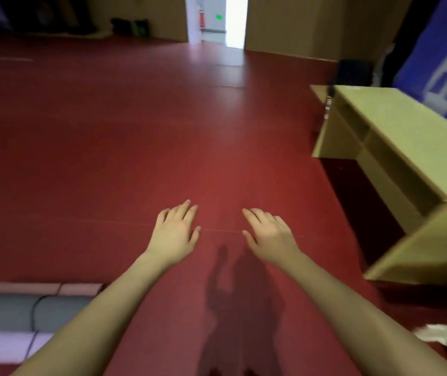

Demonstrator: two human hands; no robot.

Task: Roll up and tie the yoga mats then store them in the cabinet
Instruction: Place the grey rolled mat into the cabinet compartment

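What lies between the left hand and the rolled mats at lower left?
Head view: only bare dark red floor separates the left hand from the rolled grey yoga mat.

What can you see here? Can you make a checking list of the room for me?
Surface: red floor, bare under the hands.
Job's things: grey rolled mat with a dark tie; pink mats beside it, lower left.
Clutter: white thing, lower right, too blurry to name.
Hands: left hand and right hand open, holding nothing.
Cables: nothing seen.
Surroundings: wooden desk, blue banner, open doorway.
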